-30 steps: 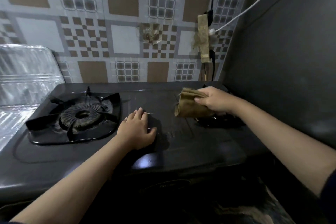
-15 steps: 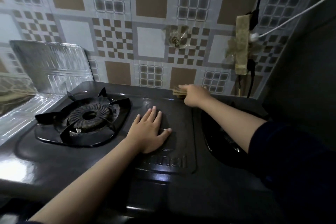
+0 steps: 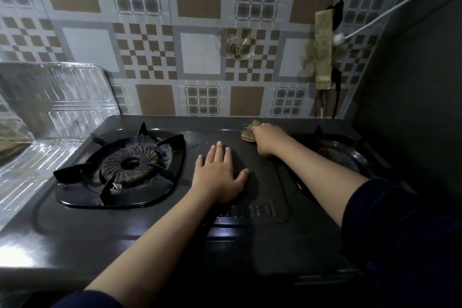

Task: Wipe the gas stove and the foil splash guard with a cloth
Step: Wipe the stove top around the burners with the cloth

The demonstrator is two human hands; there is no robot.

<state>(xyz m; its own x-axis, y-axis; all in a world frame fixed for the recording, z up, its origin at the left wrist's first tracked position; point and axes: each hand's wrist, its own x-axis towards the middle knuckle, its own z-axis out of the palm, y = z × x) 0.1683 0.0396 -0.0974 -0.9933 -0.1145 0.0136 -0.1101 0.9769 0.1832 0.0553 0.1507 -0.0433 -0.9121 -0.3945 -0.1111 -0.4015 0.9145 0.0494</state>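
Since half a second ago the right hand (image 3: 266, 139) has kept to the back edge of the gas stove (image 3: 175, 230), with the cloth (image 3: 248, 131) in much the same spot between the two burners; a second ago it held the cloth further forward, over the right burner. The left hand (image 3: 218, 177) has stayed flat on the middle panel.

Much of the cloth is hidden: only a bunched tan corner shows past the knuckles, touching the stove top near the tiled wall (image 3: 200, 7). The right burner (image 3: 335, 152) is dark and partly covered by the right forearm, so its details are hard to make out. Raised lettering on the panel is half covered by the left wrist and cannot be read. The foil splash guard (image 3: 57, 92) is cut off by the left edge of the view; it stands beside the stove's left side, with more foil lying flat below it.

The right hand's fingers are curled round the cloth, gripping it against the stove. The left hand lies palm down, fingers straight and slightly spread, thumb out to the side, pressing on the panel just right of the left burner (image 3: 130, 165). A dark sleeve (image 3: 400, 232) covers the right upper arm.
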